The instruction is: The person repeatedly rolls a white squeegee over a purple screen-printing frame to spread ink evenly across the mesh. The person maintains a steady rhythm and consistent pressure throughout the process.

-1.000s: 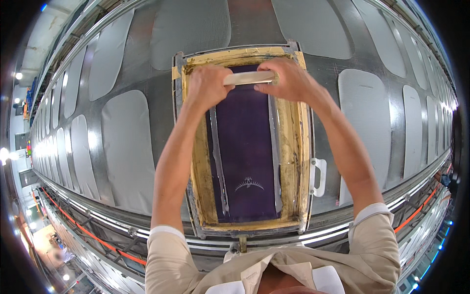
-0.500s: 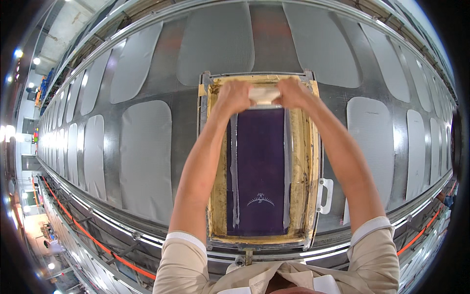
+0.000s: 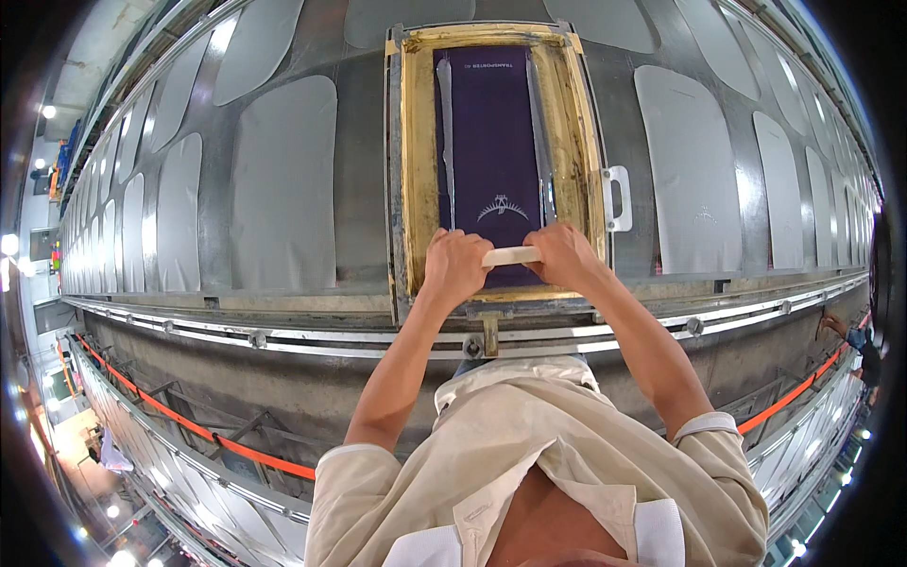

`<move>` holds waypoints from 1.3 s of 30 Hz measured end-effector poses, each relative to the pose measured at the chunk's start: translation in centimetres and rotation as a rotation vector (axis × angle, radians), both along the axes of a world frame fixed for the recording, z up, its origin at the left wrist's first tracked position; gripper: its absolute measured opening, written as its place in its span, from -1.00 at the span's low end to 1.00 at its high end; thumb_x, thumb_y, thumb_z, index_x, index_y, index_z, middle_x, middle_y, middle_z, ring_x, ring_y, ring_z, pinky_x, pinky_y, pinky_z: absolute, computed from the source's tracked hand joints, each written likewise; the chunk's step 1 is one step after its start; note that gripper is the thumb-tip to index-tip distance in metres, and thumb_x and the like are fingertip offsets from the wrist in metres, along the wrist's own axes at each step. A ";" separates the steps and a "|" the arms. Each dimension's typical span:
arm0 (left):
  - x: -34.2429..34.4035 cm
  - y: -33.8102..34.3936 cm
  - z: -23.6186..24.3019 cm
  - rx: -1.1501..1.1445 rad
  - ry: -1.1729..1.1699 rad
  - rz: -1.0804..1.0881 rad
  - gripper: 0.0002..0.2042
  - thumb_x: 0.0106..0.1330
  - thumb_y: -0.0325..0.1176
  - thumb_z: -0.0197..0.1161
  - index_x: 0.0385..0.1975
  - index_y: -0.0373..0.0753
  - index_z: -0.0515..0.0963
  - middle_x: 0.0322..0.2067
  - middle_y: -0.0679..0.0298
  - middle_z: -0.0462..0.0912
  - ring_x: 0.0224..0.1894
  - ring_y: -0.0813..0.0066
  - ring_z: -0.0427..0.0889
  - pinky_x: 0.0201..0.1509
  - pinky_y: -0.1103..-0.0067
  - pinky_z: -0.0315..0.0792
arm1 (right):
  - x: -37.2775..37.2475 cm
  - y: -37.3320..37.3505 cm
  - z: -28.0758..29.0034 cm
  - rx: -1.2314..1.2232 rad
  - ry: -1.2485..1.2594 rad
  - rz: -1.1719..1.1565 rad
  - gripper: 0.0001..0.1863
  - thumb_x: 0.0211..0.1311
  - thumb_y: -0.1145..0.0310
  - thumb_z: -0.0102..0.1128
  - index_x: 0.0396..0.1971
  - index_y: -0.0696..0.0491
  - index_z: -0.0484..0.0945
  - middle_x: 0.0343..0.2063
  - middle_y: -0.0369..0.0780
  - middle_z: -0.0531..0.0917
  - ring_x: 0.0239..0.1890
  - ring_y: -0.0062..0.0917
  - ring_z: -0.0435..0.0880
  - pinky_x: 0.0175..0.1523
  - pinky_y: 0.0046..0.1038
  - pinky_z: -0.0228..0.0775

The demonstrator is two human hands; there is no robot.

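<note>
Both hands grip a pale squeegee (image 3: pixel 511 256) by its two ends, near the front end of a printing screen. My left hand (image 3: pixel 455 267) is closed round its left end, and my right hand (image 3: pixel 567 257) round its right end. Beneath lies the screen's yellowed frame (image 3: pixel 412 142), with a dark purple mesh window (image 3: pixel 490 123) between grey side strips. A pale winged emblem (image 3: pixel 502 207) shows in the mesh just beyond the squeegee, and small lettering sits at the far end. The squeegee's lower edge is hidden from view.
Grey fabric panels (image 3: pixel 285 180) lie in rows on the long dark table (image 3: pixel 362 189). A white handle (image 3: pixel 619 198) sticks out from the screen's right side. Along the near edge runs a metal rail (image 3: pixel 397 342). Another person's hand (image 3: pixel 834 324) shows at far right.
Both hands have drawn the squeegee from the screen's far end to its near end, toward me. My view has shifted, so the screen sits higher in the picture.
</note>
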State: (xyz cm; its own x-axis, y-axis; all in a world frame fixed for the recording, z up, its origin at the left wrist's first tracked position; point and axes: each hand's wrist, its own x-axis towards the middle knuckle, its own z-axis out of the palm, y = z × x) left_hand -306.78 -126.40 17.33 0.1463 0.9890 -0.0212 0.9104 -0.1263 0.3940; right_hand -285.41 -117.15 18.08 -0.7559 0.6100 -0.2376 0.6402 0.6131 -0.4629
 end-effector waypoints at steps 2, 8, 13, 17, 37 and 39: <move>0.3 -1.0 0.1 0.019 0.006 0.006 -0.88 0.09 -0.30 0.47 -0.36 -0.01 0.76 -0.38 0.34 0.75 -0.23 0.25 0.68 0.02 0.31 0.43 | 0.7 -1.6 0.2 0.080 0.087 -0.014 -0.83 0.10 0.29 0.46 -0.36 0.03 0.70 -0.42 -0.11 0.75 -0.24 -0.17 0.76 -0.05 -0.11 0.58; -1.6 5.3 1.5 -0.080 0.030 -0.043 -0.86 0.10 -0.27 0.50 -0.34 -0.06 0.75 -0.35 0.31 0.76 -0.20 0.24 0.69 0.05 0.29 0.42 | -0.8 3.9 0.5 -0.029 0.005 -0.071 -0.84 0.09 0.29 0.47 -0.41 0.03 0.69 -0.45 -0.10 0.74 -0.29 -0.10 0.76 -0.15 -0.10 0.60; -5.6 21.7 2.0 -0.003 0.150 -0.047 -0.76 0.10 -0.19 0.52 -0.24 -0.05 0.75 -0.29 0.18 0.77 -0.11 0.12 0.73 0.11 0.19 0.47 | -4.8 20.3 0.3 0.092 0.063 -0.085 -0.78 0.07 0.21 0.50 -0.38 0.01 0.71 -0.40 -0.11 0.76 -0.24 -0.12 0.77 -0.13 -0.12 0.61; -8.9 33.9 2.3 -0.073 0.185 0.000 -0.70 0.13 -0.12 0.51 -0.17 -0.06 0.75 -0.20 0.13 0.78 -0.03 0.09 0.73 0.13 0.19 0.53 | -8.5 32.8 0.0 0.143 -0.011 -0.064 -0.69 0.03 0.16 0.53 -0.30 0.05 0.74 -0.31 -0.06 0.77 -0.18 -0.16 0.79 -0.10 -0.14 0.63; -8.2 31.3 0.8 -0.087 0.128 -0.010 -0.69 0.09 -0.09 0.52 -0.21 -0.05 0.76 -0.31 0.09 0.78 -0.15 0.05 0.76 0.03 0.23 0.57 | -8.3 30.2 -0.4 -0.012 -0.059 -0.096 -0.66 0.06 0.20 0.56 -0.22 0.07 0.75 -0.30 -0.04 0.79 -0.17 -0.14 0.79 -0.03 -0.19 0.61; -6.4 26.3 0.8 -0.046 0.135 -0.046 -0.75 0.09 -0.14 0.51 -0.27 -0.07 0.76 -0.35 0.13 0.78 -0.18 0.07 0.76 0.01 0.23 0.57 | -6.6 25.1 -0.4 0.000 -0.073 -0.096 -0.73 0.08 0.24 0.53 -0.25 0.04 0.75 -0.33 -0.09 0.79 -0.20 -0.15 0.78 -0.04 -0.18 0.61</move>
State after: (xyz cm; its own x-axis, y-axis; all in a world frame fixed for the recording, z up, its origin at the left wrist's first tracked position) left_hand -313.15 -100.12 18.09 0.1839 0.9789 -0.0886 0.9492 -0.1535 0.2746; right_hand -292.05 -92.07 17.64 -0.6747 0.6790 -0.2895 0.7279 0.5471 -0.4132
